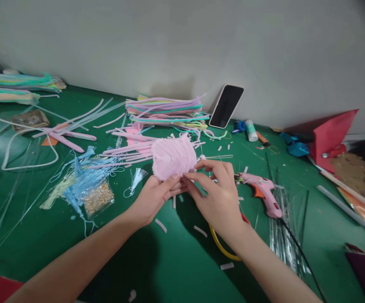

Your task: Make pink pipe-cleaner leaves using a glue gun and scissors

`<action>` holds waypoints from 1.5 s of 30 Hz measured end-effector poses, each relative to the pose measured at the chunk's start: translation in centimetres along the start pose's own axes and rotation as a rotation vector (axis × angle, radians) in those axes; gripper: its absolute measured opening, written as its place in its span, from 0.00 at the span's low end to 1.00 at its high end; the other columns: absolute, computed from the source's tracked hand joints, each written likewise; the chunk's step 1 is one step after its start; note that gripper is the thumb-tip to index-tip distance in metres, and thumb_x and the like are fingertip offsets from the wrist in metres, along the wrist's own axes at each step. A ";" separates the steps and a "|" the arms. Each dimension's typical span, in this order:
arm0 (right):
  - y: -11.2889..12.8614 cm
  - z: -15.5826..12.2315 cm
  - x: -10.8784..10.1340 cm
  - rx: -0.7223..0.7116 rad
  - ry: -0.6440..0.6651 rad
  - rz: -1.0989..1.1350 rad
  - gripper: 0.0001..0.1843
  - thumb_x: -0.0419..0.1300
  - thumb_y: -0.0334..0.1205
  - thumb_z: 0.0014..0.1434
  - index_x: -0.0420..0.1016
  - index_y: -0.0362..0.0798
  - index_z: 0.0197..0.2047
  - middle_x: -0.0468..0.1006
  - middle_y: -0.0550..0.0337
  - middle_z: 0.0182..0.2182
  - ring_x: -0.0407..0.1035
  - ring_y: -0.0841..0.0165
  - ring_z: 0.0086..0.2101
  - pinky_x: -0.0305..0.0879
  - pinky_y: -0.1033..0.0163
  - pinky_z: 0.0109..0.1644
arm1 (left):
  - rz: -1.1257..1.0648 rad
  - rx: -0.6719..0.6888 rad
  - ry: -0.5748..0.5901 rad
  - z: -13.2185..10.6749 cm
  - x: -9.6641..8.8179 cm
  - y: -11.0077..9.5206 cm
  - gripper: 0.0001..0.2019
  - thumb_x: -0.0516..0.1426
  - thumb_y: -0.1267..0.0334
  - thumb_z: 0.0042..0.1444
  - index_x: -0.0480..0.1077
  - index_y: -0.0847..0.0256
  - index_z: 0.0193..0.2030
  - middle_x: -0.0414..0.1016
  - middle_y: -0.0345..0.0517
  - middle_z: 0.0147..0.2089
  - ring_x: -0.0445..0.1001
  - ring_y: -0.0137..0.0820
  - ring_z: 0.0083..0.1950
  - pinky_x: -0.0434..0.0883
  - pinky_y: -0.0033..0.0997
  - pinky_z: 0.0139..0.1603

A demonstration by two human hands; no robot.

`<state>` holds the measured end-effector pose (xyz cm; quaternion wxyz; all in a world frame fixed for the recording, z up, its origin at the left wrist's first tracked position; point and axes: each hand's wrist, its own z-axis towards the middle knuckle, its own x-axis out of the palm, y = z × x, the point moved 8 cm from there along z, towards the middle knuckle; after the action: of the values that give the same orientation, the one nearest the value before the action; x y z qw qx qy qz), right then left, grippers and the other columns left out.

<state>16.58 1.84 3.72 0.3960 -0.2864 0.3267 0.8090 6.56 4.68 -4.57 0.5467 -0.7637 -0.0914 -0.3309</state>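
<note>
A pale pink, fuzzy panel, built from rows of pipe cleaners, is held up above the green table. My left hand grips its lower edge, thumb in front and fingers behind. At the lower right corner, my right hand pinches the panel's edge between thumb and fingertips; the exact contact is partly hidden. Loose pink pipe cleaners lie behind and left of the panel. Just right of my right hand rests a pink glue gun with an orange trigger. Yellow-handled scissors are partly covered by my right forearm.
A bundle of coloured pipe cleaners lies near the wall, beside a leaning phone. Blue tassels and a bag of gold beads are on the left. Clear sticks and the glue gun's cord lie right. Small offcuts are scattered around.
</note>
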 end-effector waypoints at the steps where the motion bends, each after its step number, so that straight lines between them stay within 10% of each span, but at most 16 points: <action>1: 0.0 0.0 0.0 0.012 0.007 0.004 0.06 0.58 0.31 0.59 0.77 0.49 0.36 0.73 0.51 0.41 0.62 0.61 0.41 0.66 0.53 0.43 | 0.005 0.002 0.002 0.0 0.0 0.0 0.16 0.58 0.65 0.58 0.72 0.61 0.53 0.78 0.51 0.50 0.75 0.40 0.51 0.69 0.43 0.56; 9: -2.2 0.2 -0.6 0.238 0.042 0.172 0.03 0.58 0.36 0.59 0.74 0.49 0.36 0.74 0.53 0.39 0.66 0.59 0.44 0.65 0.52 0.45 | 0.072 0.023 -0.041 -0.1 -0.2 -0.4 0.10 0.61 0.61 0.55 0.76 0.64 0.41 0.80 0.50 0.44 0.76 0.41 0.50 0.69 0.45 0.57; 17: -6.1 2.3 -2.0 0.312 0.155 0.161 0.23 0.61 0.45 0.57 0.68 0.53 0.56 0.76 0.55 0.47 0.68 0.59 0.47 0.66 0.52 0.46 | 0.187 -0.045 -0.001 -0.1 -0.8 -0.2 0.12 0.61 0.64 0.51 0.74 0.62 0.44 0.80 0.50 0.41 0.79 0.40 0.40 0.73 0.42 0.46; 28: -6.7 2.4 -2.0 0.265 0.207 0.142 0.06 0.62 0.42 0.57 0.79 0.51 0.34 0.72 0.57 0.33 0.68 0.65 0.36 0.63 0.61 0.34 | 0.326 -0.035 0.034 0.1 -1.6 -0.9 0.15 0.58 0.65 0.48 0.76 0.61 0.44 0.81 0.49 0.37 0.77 0.39 0.31 0.73 0.37 0.32; 35: -9.2 1.3 -2.6 0.478 0.098 0.151 0.08 0.57 0.44 0.60 0.70 0.49 0.37 0.77 0.56 0.34 0.71 0.66 0.31 0.64 0.63 0.29 | 0.318 -0.021 0.103 0.1 -1.3 -1.5 0.14 0.54 0.63 0.51 0.79 0.64 0.37 0.81 0.49 0.31 0.79 0.45 0.34 0.73 0.40 0.35; 40: -8.2 -0.2 -0.1 0.574 0.295 0.440 0.19 0.59 0.52 0.57 0.68 0.50 0.47 0.79 0.54 0.38 0.74 0.63 0.37 0.70 0.59 0.35 | 0.350 -0.023 0.090 0.1 -1.0 -1.6 0.14 0.54 0.60 0.51 0.76 0.62 0.22 0.78 0.48 0.23 0.78 0.44 0.33 0.72 0.39 0.36; 45: -7.5 -1.8 1.8 0.736 0.482 0.737 0.17 0.60 0.54 0.56 0.71 0.48 0.41 0.75 0.63 0.21 0.70 0.69 0.22 0.65 0.65 0.24 | 0.384 -0.026 0.095 0.1 -0.6 -1.7 0.16 0.55 0.57 0.55 0.75 0.61 0.21 0.76 0.47 0.21 0.76 0.39 0.27 0.71 0.37 0.34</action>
<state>22.24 4.80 -0.95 0.0759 -0.1732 0.7460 0.6385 5.31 5.59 -3.68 0.5936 -0.7577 0.0860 -0.2572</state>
